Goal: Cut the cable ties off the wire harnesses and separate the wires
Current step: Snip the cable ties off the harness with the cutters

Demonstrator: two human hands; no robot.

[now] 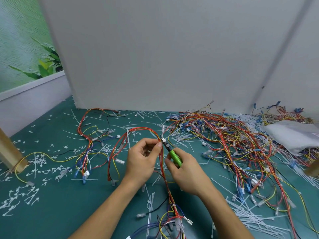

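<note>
Bare forearms; ring on left hand

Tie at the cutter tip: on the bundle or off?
On: the white tie sits against the red bundle at the cutters; whether it's cut, cannot tell.

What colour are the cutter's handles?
Bright green; the head view shows the cutter handles in the right hand.

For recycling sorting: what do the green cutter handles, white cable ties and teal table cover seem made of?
Green cutter handles: smooth glossy plastic or rubber. White cable ties: translucent, flexible plastic, probably nylon. Teal table cover: matte, possibly rubber mat.
</note>
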